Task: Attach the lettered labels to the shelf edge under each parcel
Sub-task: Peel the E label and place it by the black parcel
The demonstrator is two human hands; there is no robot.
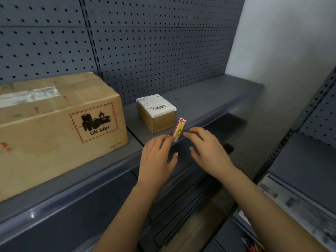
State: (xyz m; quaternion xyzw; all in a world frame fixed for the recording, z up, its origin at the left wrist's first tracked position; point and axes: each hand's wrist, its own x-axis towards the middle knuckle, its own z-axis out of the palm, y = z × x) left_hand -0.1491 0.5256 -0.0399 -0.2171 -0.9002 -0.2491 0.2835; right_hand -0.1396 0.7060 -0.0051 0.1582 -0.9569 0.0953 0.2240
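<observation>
Your left hand point(157, 157) is pinching the lower end of the lettered label point(179, 129) between thumb and forefinger, with the other fingers loosely curled beneath and the palm turned toward the shelf front. The label is standing almost upright, leaning a little to the right; it is showing a red top with a white arrow, a yellow middle bearing the letter E, and a white foot where your fingers are gripping it.

Your right hand point(209, 151) is hovering just beside the label with its fingers spread and gently bent, gripping nothing. Its forefinger tip is sitting very near the label's right side, though motion blur is making it hard to say whether the two are touching.

Both hands are working at the shelf edge point(112, 171), a grey rounded lip running diagonally across the view. The label's foot is sitting at that lip, directly in front of the small parcel point(156, 113), a brown carton with a white barcoded shipping sticker on top, standing on the shelf close to the front. To its left, apart from it, the large parcel point(54, 128) is resting on the same shelf, its face carrying a red-hatched battery warning marked UN 3481. Grey pegboard point(154, 51) is backing the shelf behind both.
</observation>
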